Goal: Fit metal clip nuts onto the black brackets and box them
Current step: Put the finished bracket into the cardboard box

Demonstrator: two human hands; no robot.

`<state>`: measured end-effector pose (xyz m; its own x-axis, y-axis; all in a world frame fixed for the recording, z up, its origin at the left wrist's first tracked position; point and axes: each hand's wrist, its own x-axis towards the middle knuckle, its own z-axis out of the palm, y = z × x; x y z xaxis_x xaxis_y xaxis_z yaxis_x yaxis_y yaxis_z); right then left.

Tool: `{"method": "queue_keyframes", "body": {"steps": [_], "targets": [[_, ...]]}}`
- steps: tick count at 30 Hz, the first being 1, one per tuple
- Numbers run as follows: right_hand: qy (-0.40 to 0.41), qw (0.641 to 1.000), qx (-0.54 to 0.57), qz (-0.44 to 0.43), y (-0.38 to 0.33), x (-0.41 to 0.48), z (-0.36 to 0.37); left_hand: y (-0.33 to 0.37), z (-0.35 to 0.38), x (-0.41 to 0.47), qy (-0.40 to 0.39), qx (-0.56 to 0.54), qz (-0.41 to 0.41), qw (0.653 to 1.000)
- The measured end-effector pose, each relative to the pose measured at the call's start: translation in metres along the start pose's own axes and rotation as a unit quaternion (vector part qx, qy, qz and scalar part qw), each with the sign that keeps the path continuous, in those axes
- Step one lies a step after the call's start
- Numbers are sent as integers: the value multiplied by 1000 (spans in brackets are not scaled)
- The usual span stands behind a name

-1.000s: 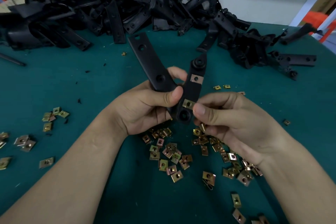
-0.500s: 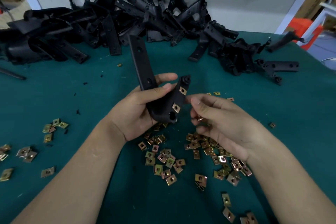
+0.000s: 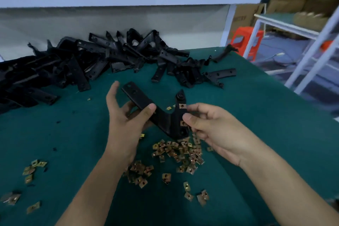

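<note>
A black V-shaped bracket [image 3: 161, 117] is held above the green table [image 3: 73, 134]. My left hand [image 3: 124, 121] grips its long arm, thumb on top and fingers beneath. Two brass clip nuts sit on its short arm, the upper clip nut [image 3: 182, 105] and the lower clip nut [image 3: 183, 123]. My right hand [image 3: 211, 130] pinches the edge of that short arm between thumb and forefinger, right beside the two nuts. A loose pile of clip nuts [image 3: 176, 150] lies on the table under the bracket. No box is in view.
A big heap of black brackets [image 3: 91, 64] fills the back of the table. More clip nuts are scattered at the left [image 3: 31, 169] and front right [image 3: 201, 196]. The table's right edge drops to the floor by an orange stool [image 3: 244, 42] and a white rack [image 3: 311, 46].
My view has lifted toward the shelf. The bracket has turned and now lies flatter, its short arm pointing up on the right. My right hand has come back onto that short arm.
</note>
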<state>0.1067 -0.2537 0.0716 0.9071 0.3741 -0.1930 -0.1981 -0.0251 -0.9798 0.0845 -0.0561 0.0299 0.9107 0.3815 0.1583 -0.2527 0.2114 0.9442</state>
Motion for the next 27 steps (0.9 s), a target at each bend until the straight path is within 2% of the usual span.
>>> {"method": "queue_keyframes", "body": {"steps": [4,7,14,20,25,27], "targets": [[81,995,-2,-49,1,-65,-51,5,61,-34,-66,1,-20,998],[151,985,36,-77,7,-125,-87,-1,112,-66,-114,-7,-47,992],[326,929,155,-80,40,-266,-146,-36,225,-162,-282,-5,-130,951],[441,882,161,43,89,-351,-172,-77,271,-227,-447,72,-186,872],[469,858,181,103,131,-372,-176,-117,271,-251,-495,165,-229,822],[500,841,155,140,148,-373,-177,-127,269,-251,-516,220,-226,796]]}}
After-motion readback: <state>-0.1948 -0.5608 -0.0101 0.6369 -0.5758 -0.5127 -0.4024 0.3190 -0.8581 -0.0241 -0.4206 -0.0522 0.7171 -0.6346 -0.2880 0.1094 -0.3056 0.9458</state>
